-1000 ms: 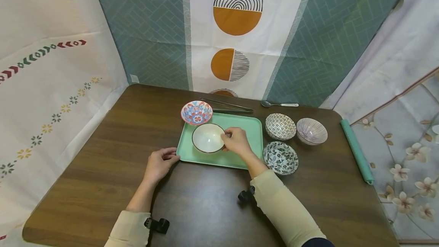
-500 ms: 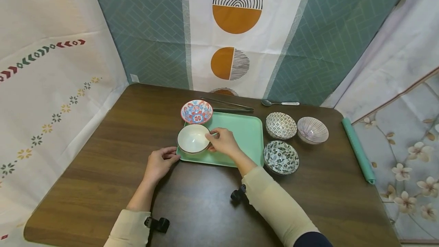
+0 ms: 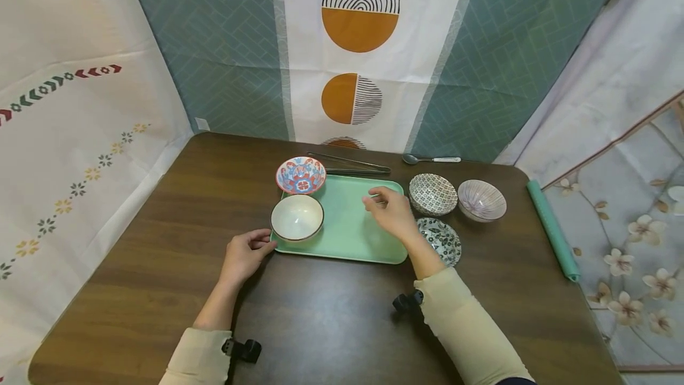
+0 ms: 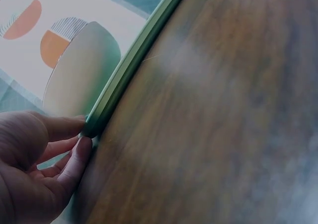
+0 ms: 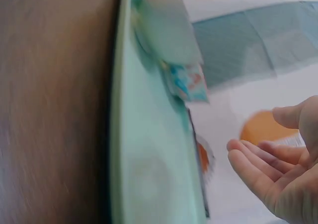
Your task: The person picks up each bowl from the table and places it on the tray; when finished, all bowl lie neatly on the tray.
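Note:
A white bowl with a dark rim (image 3: 297,217) stands on the left part of the green tray (image 3: 347,224). Behind it, a red-and-blue patterned bowl (image 3: 301,175) overlaps the tray's back left corner. My left hand (image 3: 243,257) pinches the tray's front left corner between thumb and fingers, as the left wrist view shows at the tray's edge (image 4: 117,80). Over the right side of the tray hovers my right hand (image 3: 394,212), holding nothing; in the right wrist view its fingers (image 5: 253,169) are loosely bent and apart from the thumb.
Right of the tray sit a brown-patterned bowl (image 3: 433,193), a purple-striped bowl (image 3: 482,201) and a dark floral bowl (image 3: 442,241), partly hidden by my right arm. Metal tongs (image 3: 358,170) and a spoon (image 3: 430,159) lie behind. A rolled green mat (image 3: 553,230) lies at the right edge.
The white bowl has moved left across the tray in my right hand, which has let it go and drawn back to the right. My left hand stays at the tray corner.

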### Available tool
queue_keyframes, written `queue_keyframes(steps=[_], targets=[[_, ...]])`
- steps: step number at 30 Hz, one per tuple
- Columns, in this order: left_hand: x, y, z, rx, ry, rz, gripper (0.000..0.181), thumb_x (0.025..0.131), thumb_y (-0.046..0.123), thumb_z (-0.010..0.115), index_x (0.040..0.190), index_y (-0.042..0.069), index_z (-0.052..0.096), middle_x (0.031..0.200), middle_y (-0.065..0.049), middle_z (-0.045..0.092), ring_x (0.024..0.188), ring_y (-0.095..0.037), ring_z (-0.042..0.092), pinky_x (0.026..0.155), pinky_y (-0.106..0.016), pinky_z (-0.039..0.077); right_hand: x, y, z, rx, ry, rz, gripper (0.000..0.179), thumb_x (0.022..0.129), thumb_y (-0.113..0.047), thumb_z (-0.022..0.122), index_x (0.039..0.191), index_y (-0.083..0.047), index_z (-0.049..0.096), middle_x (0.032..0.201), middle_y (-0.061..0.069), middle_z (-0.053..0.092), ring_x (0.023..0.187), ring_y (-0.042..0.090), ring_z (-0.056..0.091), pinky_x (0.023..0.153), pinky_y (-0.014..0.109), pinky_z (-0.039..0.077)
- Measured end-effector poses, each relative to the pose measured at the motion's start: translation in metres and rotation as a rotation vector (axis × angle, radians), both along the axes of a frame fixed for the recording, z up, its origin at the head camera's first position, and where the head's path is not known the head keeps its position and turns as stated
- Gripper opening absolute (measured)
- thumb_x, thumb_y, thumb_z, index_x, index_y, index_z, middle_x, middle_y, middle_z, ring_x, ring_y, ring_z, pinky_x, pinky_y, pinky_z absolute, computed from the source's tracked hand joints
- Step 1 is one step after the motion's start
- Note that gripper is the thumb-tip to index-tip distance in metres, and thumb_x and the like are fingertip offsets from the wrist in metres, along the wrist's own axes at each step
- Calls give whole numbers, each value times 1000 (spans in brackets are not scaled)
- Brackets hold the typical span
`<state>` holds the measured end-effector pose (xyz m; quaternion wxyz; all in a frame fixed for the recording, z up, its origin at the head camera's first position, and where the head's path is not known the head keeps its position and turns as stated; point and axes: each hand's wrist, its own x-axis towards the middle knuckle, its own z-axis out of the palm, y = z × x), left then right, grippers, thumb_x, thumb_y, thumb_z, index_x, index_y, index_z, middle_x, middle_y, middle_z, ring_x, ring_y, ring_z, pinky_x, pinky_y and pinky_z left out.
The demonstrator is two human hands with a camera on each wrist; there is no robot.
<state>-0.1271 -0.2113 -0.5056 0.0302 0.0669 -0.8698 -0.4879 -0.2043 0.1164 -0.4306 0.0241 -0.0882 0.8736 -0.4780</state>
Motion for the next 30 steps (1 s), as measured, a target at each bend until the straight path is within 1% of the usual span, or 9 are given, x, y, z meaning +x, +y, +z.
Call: queue_keyframes(steps=[5, 11, 17, 19, 20, 22, 24, 26, 30], targets=[[1, -2, 0, 2, 4, -8, 33, 91, 13, 77, 118, -5, 72, 100, -17, 73, 92, -29, 71, 66, -17, 50, 2, 36, 11, -8, 11, -89, 42, 103, -27, 62, 133, 1, 61, 112, 19, 72, 103, 33, 70, 84, 44, 56], [2, -2, -1, 1, 1, -5, 32, 91, 13, 78, 117, -4, 72, 100, -17, 74, 91, -28, 71, 66, -17, 50, -1, 80, 14, 34, 58, -211, 43, 103, -31, 60, 132, 1, 63, 116, 23, 69, 107, 38, 66, 88, 46, 53], [1, -1, -1, 4, 1, -7, 32, 91, 12, 78, 117, -5, 72, 100, -17, 74, 90, -27, 71, 65, -17, 50, 0, 119, 11, 85, 113, -344, 41, 102, -31, 61, 126, 3, 66, 113, 24, 69, 102, 36, 65, 78, 30, 49], [1, -1, -1, 5, 3, -8, 31, 91, 12, 78, 117, -4, 72, 99, -17, 74, 90, -27, 72, 66, -17, 50, 0, 131, 9, 98, 119, -378, 42, 103, -30, 59, 125, 5, 65, 113, 25, 68, 101, 36, 65, 77, 28, 49], [1, -1, -1, 6, 3, -8, 32, 90, 12, 78, 117, -5, 72, 99, -17, 74, 90, -27, 72, 65, -17, 50, 0, 136, 8, 104, 130, -400, 41, 102, -29, 59, 124, 5, 66, 112, 25, 68, 100, 36, 65, 78, 30, 50], [1, -2, -1, 9, 3, -7, 32, 90, 12, 78, 116, -5, 72, 99, -17, 74, 90, -27, 72, 65, -17, 50, 1, 148, 5, 124, 155, -439, 41, 102, -28, 59, 124, 5, 67, 111, 26, 69, 98, 34, 65, 90, 36, 47], [1, -2, -2, 11, 2, -6, 32, 90, 12, 78, 116, -5, 72, 99, -17, 74, 90, -27, 72, 65, -17, 50, 1, 160, 3, 150, 191, -482, 38, 101, -26, 61, 123, 5, 68, 110, 26, 70, 92, 25, 64, 101, 45, 40], [1, -2, -2, 12, 2, -7, 32, 90, 13, 78, 116, -5, 72, 99, -16, 74, 90, -26, 71, 65, -17, 50, 1, 172, 0, 167, 238, -533, 35, 99, -22, 63, 120, 5, 69, 107, 27, 71, 81, 10, 61, 107, 50, 31], [0, -2, -2, 10, 5, -8, 31, 90, 12, 78, 116, -4, 73, 99, -16, 74, 89, -25, 71, 65, -17, 50, 1, 195, -6, 178, 280, -624, 32, 97, -18, 64, 116, 7, 69, 105, 28, 71, 66, -17, 42, 106, 51, 28]])
